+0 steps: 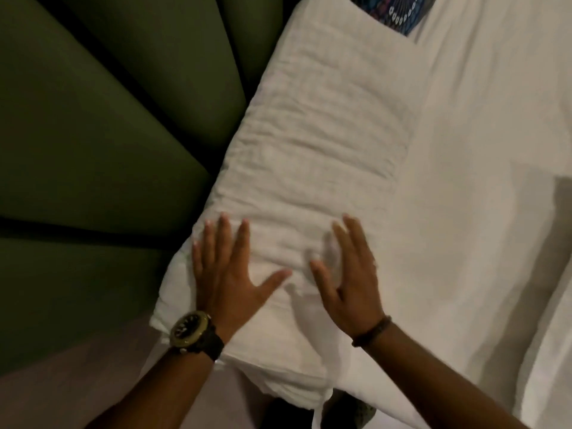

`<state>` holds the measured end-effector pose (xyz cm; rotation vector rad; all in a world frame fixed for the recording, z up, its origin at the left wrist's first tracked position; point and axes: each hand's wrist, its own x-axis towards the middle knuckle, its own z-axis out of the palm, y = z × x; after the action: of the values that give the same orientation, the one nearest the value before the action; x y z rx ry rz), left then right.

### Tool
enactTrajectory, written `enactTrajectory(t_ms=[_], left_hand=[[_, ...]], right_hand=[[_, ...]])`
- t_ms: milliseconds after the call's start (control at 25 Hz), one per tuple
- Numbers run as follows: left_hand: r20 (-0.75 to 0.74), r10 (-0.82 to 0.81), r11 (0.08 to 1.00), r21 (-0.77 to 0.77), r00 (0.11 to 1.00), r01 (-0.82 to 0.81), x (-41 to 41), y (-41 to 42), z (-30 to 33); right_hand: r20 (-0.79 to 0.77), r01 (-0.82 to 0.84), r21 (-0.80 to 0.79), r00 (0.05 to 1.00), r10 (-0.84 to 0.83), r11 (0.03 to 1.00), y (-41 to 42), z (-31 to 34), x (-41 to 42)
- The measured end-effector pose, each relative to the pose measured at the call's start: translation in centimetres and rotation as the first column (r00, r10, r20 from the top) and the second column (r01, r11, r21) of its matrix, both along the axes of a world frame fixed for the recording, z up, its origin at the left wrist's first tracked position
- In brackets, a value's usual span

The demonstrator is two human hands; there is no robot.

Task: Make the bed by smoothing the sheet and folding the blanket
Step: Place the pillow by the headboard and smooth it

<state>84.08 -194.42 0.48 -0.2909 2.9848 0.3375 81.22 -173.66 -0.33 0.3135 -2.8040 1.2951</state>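
While both hands lie flat, a white pillow (312,168) gets pressed on the bed.
Left hand (226,274), with a dark watch (193,334) whose dial is too blurry to read, spreads its fingers wide on the pillow's near end; right hand (349,274), wearing a bead bracelet (371,331), lies flat just beside it, holding nothing. White sheet (479,181) lies smooth to the right, green headboard (93,134) to the left.

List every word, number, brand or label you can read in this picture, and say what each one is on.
No text can be read here.
Watch on the left wrist: its dial has markings, too small and blurred to read.
Patterned cloth at the top edge: dots and shapes only, no letters.
White pillow, sheet and green headboard panels: no label or print visible.
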Motion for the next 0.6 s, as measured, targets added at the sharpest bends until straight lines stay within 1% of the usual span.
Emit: enactTrajectory(t_ms=[40,80,120,160,200,240,280,320,360,400,440,480,520,560,600], left_hand=[[0.052,-0.052,0.998,-0.027,0.997,0.053,0.3,0.7,-0.8],[0.106,-0.074,0.996,-0.049,0.992,0.079,0.4,0.8,-1.5],[0.15,-0.078,0.994,-0.058,0.986,0.088,0.3,0.4,-2.2],[0.18,-0.077,0.994,-0.059,0.981,0.089,0.0,-0.1,-2.7],[0.2,-0.077,0.994,-0.063,0.977,0.092,-0.2,-0.6,-3.0],[0.2,-0.08,0.993,-0.073,0.976,0.096,-0.2,-0.9,-3.1],[0.188,-0.08,0.992,-0.078,0.979,0.096,-0.1,-1.1,-3.2],[0.175,-0.08,0.993,-0.077,0.981,0.094,-0.1,-1.1,-3.4],[0.166,-0.08,0.994,-0.063,0.983,0.092,-0.2,-1.1,-3.6],[0.158,-0.076,0.996,-0.044,0.985,0.084,-0.4,-1.1,-3.8],[0.151,-0.072,0.996,-0.036,0.986,0.078,-0.6,-1.2,-4.0],[0.146,-0.078,0.996,-0.037,0.986,0.084,-0.8,-1.2,-4.2],[0.142,-0.091,0.995,-0.035,0.986,0.097,-1.2,-1.2,-4.2],[0.138,-0.105,0.994,-0.029,0.985,0.11,-1.6,-1.2,-4.3],[0.141,-0.112,0.993,-0.018,0.984,0.116,-1.9,-1.4,-4.4]], right_hand=[[-0.105,-0.264,0.155,0.954,0.282,0.952,-0.5,-0.3,-2.7],[-0.117,-0.426,0.377,0.859,0.499,0.822,-0.4,-1.9,-5.9],[-0.062,-0.461,0.553,0.808,0.586,0.694,0.4,-3.7,-9.9],[0.006,-0.424,0.669,0.824,0.567,0.61,2.0,-5.1,-14.4],[0.087,-0.373,0.727,0.883,0.462,0.576,3.9,-5.7,-18.4],[0.149,-0.294,0.753,0.948,0.282,0.588,5.5,-6.0,-21.5],[0.164,-0.208,0.764,0.978,0.127,0.611,6.3,-5.9,-23.6],[0.17,-0.161,0.771,0.984,0.043,0.616,6.1,-5.3,-24.5],[0.112,-0.138,0.757,0.99,0.081,0.639,4.5,-4.3,-24.8],[0.05,-0.189,0.725,0.974,0.223,0.663,1.8,-3.4,-24.6],[-0.006,-0.28,0.708,0.916,0.402,0.649,-1.5,-2.7,-24.1],[-0.036,-0.37,0.719,0.826,0.563,0.589,-4.3,-2.8,-24.4],[-0.031,-0.418,0.751,0.75,0.66,0.511,-6.2,-2.7,-25.6],[0.019,-0.438,0.773,0.739,0.673,0.459,-7.2,-2.3,-27.6],[0.063,-0.426,0.772,0.789,0.611,0.471,-7.4,-2.3,-29.7]])
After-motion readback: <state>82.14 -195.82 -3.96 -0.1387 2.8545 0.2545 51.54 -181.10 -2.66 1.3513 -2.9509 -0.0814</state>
